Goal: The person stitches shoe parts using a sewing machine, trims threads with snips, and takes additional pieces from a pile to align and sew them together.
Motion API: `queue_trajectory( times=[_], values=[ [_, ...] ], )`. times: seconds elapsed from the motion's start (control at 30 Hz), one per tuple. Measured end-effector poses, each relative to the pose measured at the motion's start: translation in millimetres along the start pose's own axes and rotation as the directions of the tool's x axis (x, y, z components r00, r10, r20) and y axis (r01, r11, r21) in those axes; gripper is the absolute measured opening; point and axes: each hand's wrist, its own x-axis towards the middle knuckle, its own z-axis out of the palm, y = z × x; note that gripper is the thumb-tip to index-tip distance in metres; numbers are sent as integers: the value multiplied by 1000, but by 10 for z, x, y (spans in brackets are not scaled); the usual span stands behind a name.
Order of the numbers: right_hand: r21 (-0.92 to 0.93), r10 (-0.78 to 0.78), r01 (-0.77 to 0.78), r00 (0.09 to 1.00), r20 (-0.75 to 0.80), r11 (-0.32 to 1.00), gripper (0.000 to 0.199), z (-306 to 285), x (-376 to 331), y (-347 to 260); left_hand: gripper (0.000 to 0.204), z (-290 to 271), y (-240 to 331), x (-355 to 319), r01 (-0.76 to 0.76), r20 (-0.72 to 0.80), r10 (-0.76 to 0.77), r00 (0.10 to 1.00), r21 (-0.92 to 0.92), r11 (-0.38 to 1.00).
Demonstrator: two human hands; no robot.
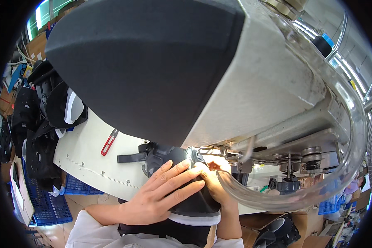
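dark shoe upper [182, 165] pressed flat by spread left hand [161, 194]; right hand [213, 182] pinching it, probably, near needle [235, 163]; feed slowly, fingertips clear.

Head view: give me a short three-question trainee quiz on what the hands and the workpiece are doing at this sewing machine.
1. True or false: the left hand lies flat on the dark shoe upper.
2. What colour are the thread snips on the white table? A blue, B red, C green.
3. Which hand works nearest the lit needle area?

Key: 1 true; 2 B; 3 the right hand.
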Motion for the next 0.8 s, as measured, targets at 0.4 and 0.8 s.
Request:
queue_trajectory(
  times=[0.4, 0.8],
  values=[
    [594, 156, -113, 987, -21, 796, 15, 83, 51, -391, 62, -24, -272, -56, -90, -88, 90, 992, 6, 996],
    [616, 260, -119, 955, -144, 779, 6, 324, 18, -720, 58, -456, -538, 59, -25, 66, 44, 997, -266, 964]
  ],
)
